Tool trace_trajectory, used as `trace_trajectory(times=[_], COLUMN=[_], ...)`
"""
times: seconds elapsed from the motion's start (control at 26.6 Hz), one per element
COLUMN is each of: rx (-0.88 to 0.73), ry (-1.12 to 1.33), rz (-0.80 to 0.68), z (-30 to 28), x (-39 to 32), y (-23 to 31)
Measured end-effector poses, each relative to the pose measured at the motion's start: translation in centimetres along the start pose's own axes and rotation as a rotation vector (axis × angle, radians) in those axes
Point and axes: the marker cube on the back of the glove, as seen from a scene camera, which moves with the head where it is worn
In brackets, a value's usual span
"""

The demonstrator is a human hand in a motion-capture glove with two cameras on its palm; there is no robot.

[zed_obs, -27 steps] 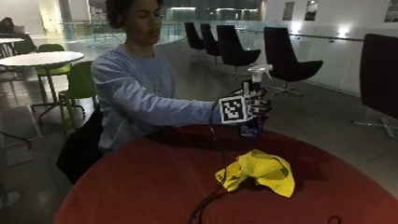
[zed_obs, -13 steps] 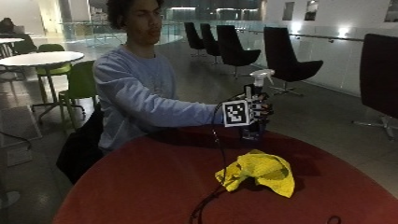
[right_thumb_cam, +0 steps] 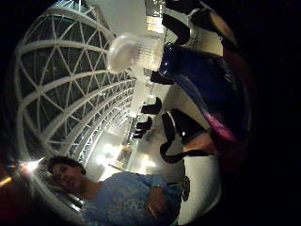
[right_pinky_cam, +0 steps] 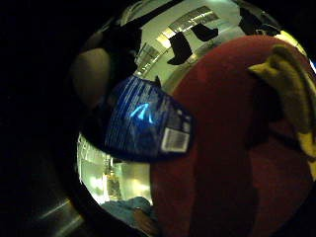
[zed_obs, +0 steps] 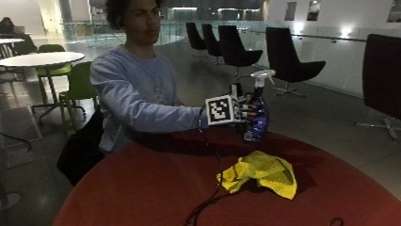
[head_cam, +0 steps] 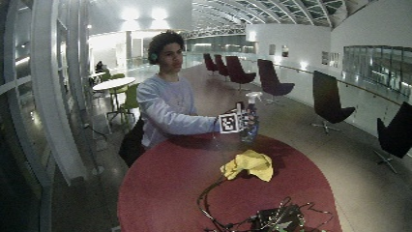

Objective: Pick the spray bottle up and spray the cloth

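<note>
Big hall, dark chairs behind, round red table (zed_obs: 156, 188) in front. Black-gloved right hand (zed_obs: 245, 112) wrapped round blue plastic spray bottle with white trigger top (zed_obs: 258, 108), upright, bottom just above table at far edge. Crumpled yellow cloth (zed_obs: 262, 172) lying on table, nearer, apart from bottle. Pick-up done. Spraying left: nozzle not aimed down at cloth yet. Compared with a second ago: bottle lower, closer to table.
</note>
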Motion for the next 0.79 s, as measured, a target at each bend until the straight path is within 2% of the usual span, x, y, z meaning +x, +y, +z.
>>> trace_trajectory(times=[0.19,0.49,0.79], rx=[0.023,0.086,0.097], ry=[0.227,0.390,0.599], rz=[0.016,0.083,0.177], z=[-7.2,-17.1,-23.7], x=[2.8,5.8,9.4], y=[4.1,12.8,19.7])
